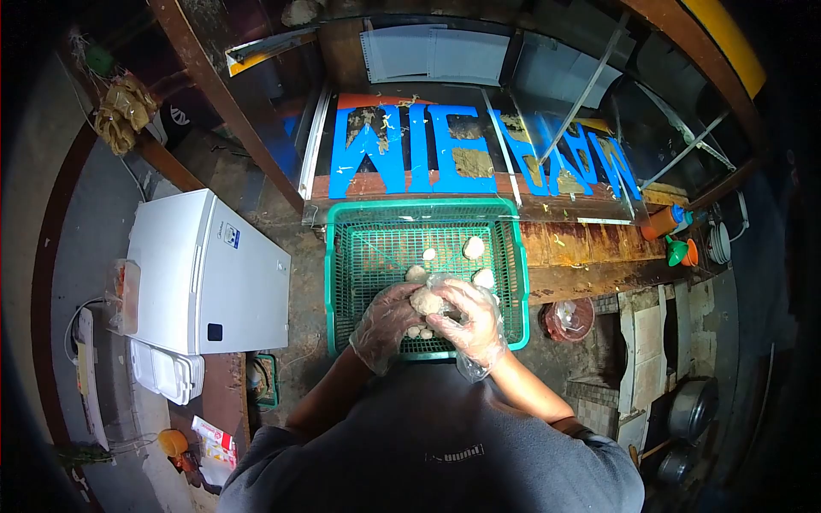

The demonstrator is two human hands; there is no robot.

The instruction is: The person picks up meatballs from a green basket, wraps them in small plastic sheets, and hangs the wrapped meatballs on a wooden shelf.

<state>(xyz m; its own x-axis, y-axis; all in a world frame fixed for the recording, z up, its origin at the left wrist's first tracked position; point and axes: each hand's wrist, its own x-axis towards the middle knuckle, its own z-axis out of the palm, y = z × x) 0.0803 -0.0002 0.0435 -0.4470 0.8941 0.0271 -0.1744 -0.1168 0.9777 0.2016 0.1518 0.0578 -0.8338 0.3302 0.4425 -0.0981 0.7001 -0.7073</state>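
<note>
A pale, lumpy round ball [426, 302] is held between my two hands, over the near part of a green plastic basket [328, 282]. My left hand [386, 318], in a clear plastic glove, curls against the ball's left side. My right hand [469, 318], gloved the same way, grips its right side with thumb and fingers. Larger balls lie on the basket's mesh, among them one toward the back [474, 248] and one beside my right fingers [484, 279]. Smaller pale balls [415, 332] show below my hands, partly covered by them.
A white chest freezer [244, 269] stands at the left, with white foam boxes [167, 372] beside it. Behind the basket is a glass panel with blue letters [410, 154]. A wooden bench [590, 252] runs right, with a red tub [567, 319] below and orange cups [660, 222] at its end.
</note>
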